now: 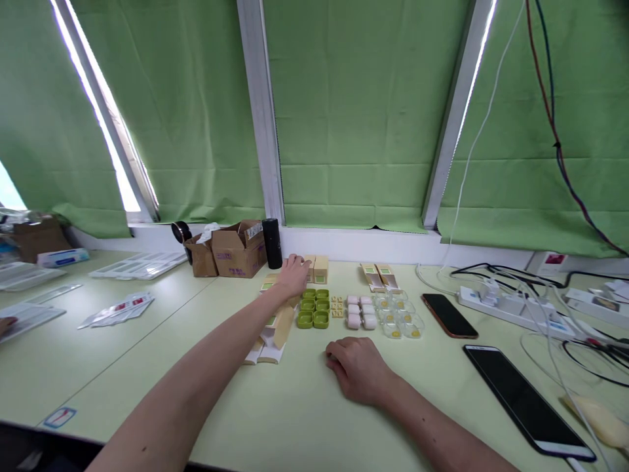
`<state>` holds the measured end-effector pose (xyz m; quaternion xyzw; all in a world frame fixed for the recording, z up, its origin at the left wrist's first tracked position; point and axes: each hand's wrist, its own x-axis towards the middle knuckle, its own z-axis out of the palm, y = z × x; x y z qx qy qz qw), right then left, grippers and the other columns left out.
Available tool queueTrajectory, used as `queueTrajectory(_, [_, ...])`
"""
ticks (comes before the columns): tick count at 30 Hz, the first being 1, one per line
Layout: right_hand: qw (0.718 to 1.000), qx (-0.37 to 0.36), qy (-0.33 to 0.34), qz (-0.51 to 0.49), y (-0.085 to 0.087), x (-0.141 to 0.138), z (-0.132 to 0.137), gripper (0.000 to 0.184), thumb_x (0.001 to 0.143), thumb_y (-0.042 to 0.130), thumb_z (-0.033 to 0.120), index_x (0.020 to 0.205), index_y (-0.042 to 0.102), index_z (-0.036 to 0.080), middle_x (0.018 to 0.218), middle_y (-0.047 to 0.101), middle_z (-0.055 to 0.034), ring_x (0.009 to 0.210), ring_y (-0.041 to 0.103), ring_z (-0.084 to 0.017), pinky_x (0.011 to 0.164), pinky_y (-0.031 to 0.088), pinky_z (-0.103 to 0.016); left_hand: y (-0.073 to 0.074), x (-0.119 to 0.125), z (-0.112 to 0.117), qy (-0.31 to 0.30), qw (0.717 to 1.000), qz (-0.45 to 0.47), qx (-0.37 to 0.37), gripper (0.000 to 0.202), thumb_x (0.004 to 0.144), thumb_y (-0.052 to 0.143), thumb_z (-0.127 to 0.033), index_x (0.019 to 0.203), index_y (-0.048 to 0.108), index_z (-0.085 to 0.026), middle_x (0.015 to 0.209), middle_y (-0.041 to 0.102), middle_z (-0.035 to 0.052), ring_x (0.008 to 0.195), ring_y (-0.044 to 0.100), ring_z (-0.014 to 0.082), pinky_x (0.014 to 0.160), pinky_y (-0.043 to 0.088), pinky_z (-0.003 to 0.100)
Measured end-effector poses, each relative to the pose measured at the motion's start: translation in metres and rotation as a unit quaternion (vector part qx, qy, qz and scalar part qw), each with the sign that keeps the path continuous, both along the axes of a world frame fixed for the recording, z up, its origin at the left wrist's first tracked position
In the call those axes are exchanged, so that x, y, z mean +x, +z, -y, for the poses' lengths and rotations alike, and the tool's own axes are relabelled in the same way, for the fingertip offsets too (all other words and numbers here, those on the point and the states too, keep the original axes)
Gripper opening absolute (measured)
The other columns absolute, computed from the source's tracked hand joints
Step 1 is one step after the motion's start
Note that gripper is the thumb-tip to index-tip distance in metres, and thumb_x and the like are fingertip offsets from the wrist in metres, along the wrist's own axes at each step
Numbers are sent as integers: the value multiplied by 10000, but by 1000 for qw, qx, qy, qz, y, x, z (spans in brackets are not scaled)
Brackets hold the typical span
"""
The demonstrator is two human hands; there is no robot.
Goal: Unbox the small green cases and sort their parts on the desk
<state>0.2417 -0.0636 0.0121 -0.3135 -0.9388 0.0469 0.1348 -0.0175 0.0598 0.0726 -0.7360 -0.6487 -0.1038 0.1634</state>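
My left hand [293,274] reaches far across the pale green table, its fingers closed around a small tan box [310,268] beside another upright tan box [321,269]. My right hand [358,367] rests knuckles-up on the table, fingers curled under; whether it holds anything is hidden. In front of it lie rows of green trays [313,308], small cream pieces [337,306], pink cases [360,311] and clear round lids [400,314]. Flat folded cartons [273,334] lie under my left forearm.
Two open cardboard boxes [230,249] and a black cylinder [272,243] stand at the back. Two phones [448,314] [525,396] lie to the right, near a power strip [496,301] and tangled cables. Plastic trays [137,265] and leaflets [118,308] cover the left side.
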Motion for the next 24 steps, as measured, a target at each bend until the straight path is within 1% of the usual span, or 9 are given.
queueTrajectory(3, [1000, -3, 3, -4, 2, 0, 0, 127, 969, 527, 249, 993, 649, 220, 941, 758, -37, 843, 684, -192, 659, 322, -295, -5, 3, -19, 3, 1000, -11, -9, 478, 889, 588, -203, 1364, 543, -174, 1354, 552, 202, 1307, 376, 365, 1039, 339, 479])
queueTrajectory(7, [1000, -13, 11, -16, 3, 2, 0, 149, 964, 543, 273, 1041, 660, 222, 967, 766, -42, 866, 692, -203, 679, 354, -294, -11, 11, -38, 0, 1000, -22, -19, 555, 848, 589, -139, 1397, 519, -174, 1376, 541, 201, 1308, 371, 362, 1052, 317, 484])
queueTrajectory(10, [999, -19, 13, -26, 3, 3, 0, 175, 965, 545, 273, 1078, 668, 222, 987, 772, -49, 882, 698, -208, 696, 375, -290, -16, 18, -47, -3, 999, -29, -27, 489, 828, 585, -110, 1312, 580, -175, 1355, 556, 195, 1297, 380, 360, 1054, 307, 487])
queueTrajectory(12, [999, -21, 14, -30, 2, 3, 0, 190, 963, 547, 273, 1096, 671, 219, 994, 776, -56, 890, 702, -214, 707, 385, -289, -19, 21, -51, -5, 999, -30, -31, 408, 831, 585, -115, 1235, 614, -168, 1346, 562, 193, 1297, 380, 360, 1055, 305, 487])
queueTrajectory(14, [999, -21, 13, -30, 1, 3, -1, 203, 961, 547, 277, 1111, 671, 217, 996, 778, -60, 896, 705, -217, 711, 390, -289, -22, 24, -53, -8, 999, -27, -31, 377, 841, 580, -124, 1215, 612, -158, 1346, 566, 194, 1303, 376, 358, 1064, 298, 487])
queueTrajectory(20, [999, -8, 10, -30, 1, 3, -2, 240, 953, 546, 286, 1155, 659, 222, 991, 780, -51, 901, 711, -225, 694, 387, -299, -25, 29, -55, -19, 999, -10, -26, 393, 844, 594, -107, 1233, 562, -150, 1282, 623, 194, 1308, 367, 348, 1072, 273, 481])
queueTrajectory(24, [999, 11, 11, -46, -2, 4, -3, 249, 946, 553, 276, 1174, 638, 224, 992, 782, -41, 875, 715, -215, 671, 370, -301, -24, 32, -54, -18, 1000, 17, -19, 417, 821, 630, -114, 1225, 534, -150, 1259, 623, 191, 1246, 399, 347, 1050, 289, 478])
